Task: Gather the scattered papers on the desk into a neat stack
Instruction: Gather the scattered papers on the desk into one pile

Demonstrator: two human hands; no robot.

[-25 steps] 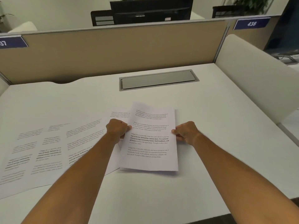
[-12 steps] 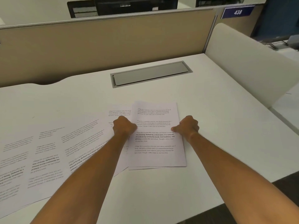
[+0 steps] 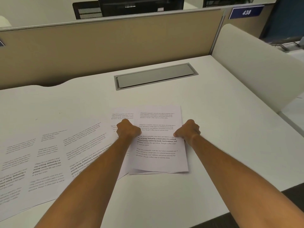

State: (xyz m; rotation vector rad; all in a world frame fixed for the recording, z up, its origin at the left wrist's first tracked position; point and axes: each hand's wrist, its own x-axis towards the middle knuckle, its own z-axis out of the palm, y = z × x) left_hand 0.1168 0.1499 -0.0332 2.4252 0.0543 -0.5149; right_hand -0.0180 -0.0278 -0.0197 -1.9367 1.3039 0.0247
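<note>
both hands [image 3: 158, 131] grip the paper stack [image 3: 160, 145].

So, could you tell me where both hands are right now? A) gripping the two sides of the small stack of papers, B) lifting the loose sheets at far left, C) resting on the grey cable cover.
A: the left hand and right hand pinch opposite edges of the stack of papers.

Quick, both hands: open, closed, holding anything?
Left hand: closed, gripping the left edge of the paper stack.
Right hand: closed, gripping the stack's right edge.
</note>
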